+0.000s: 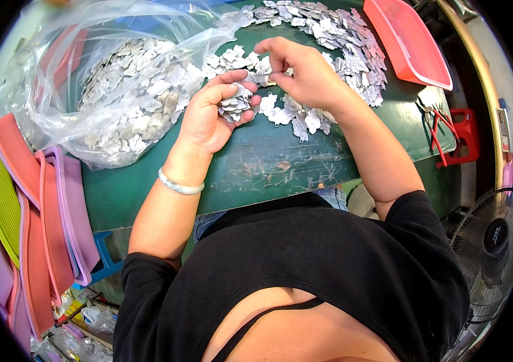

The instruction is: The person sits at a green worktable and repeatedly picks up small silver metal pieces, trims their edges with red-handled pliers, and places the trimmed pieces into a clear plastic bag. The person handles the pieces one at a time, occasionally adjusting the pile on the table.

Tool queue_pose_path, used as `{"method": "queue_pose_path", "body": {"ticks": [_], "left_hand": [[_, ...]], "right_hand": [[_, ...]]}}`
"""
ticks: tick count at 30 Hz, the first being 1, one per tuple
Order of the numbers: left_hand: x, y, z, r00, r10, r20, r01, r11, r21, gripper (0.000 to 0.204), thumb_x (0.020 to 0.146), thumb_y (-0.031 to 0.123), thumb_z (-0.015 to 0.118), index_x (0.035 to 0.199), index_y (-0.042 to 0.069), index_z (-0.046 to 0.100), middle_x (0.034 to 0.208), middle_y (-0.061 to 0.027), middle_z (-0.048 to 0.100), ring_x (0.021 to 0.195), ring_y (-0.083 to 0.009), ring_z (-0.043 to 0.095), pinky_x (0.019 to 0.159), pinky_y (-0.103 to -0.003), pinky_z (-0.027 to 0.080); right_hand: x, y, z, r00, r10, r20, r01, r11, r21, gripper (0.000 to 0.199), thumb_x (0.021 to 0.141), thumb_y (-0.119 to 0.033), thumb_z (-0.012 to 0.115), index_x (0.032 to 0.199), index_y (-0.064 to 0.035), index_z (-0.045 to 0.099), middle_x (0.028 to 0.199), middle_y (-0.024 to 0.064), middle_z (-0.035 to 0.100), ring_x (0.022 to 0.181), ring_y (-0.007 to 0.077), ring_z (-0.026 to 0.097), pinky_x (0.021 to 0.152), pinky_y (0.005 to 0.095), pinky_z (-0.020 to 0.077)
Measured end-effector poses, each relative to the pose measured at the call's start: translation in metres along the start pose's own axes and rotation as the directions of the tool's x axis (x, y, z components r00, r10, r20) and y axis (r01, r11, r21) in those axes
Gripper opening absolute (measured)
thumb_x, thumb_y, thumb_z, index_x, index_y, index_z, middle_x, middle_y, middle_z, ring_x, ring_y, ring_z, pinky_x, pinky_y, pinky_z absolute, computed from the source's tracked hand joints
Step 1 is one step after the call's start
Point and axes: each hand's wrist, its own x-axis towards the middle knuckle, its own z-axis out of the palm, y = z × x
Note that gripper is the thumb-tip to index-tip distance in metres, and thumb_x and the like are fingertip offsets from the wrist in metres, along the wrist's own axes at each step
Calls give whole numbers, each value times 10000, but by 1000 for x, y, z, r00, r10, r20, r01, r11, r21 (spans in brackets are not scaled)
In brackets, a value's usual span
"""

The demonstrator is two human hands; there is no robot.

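Note:
My left hand (203,123) is closed round a stack of small, flat silver metal pieces (236,106), with a pale bangle (180,184) on that wrist. Close beside it, my right hand (309,73) has thumb and fingers drawn together in a pinch. Between the two hands shows one silver piece (261,78), nearly edge-on, at my right thumb and fingertips. Loose silver pieces of the same kind (312,119) lie on the green table (256,172) under and past my hands. My right fingers partly hide what they grip.
A clear plastic bag (105,142) full of silver pieces lies at the left. Farther off, a curved heap of pieces (353,51) reaches toward a red tray (410,45). Red-handled pliers (436,130) rest at the right edge. Stacked coloured baskets (45,223) and a fan (492,241) flank me.

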Motion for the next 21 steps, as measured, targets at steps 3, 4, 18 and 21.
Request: {"method": "queue_pose_path", "body": {"ticks": [3, 4, 18, 21], "left_hand": [[3, -1, -4, 999, -33, 39, 32, 999, 22, 291, 851, 182, 499, 1078, -1, 510, 920, -113, 598, 805, -245, 601, 580, -296, 501], [3, -1, -4, 997, -47, 54, 46, 999, 15, 287, 854, 188, 499, 1071, 0, 513, 912, -111, 600, 800, -241, 600, 574, -295, 497], [1, -3, -1, 999, 4, 41, -4, 1000, -10, 240, 893, 203, 457, 1022, 8, 510, 840, -92, 597, 754, -213, 607, 538, -289, 476], [3, -2, -2, 999, -20, 41, 20, 1000, -2, 206, 879, 174, 485, 1004, 12, 506, 827, -90, 594, 741, -211, 607, 530, -288, 470]], "right_hand": [[-1, -5, 3, 968, -220, -123, 213, 975, -68, 411, 684, 49, 590, 1080, -43, 532, 692, 39, 496, 654, 176, 515, 636, 298, 446], [-1, -6, 4, 959, -254, -126, 244, 966, -88, 411, 686, 50, 586, 1083, -45, 532, 696, 39, 498, 661, 183, 520, 638, 301, 446], [-1, -5, 5, 963, -270, -16, 268, 945, 188, 499, 711, 82, 477, 1178, -93, 493, 772, 49, 611, 703, 218, 597, 632, 297, 468], [-2, -8, 4, 963, -271, -6, 268, 950, 162, 497, 710, 81, 471, 1176, -91, 493, 776, 50, 619, 707, 216, 601, 632, 292, 470]]}}
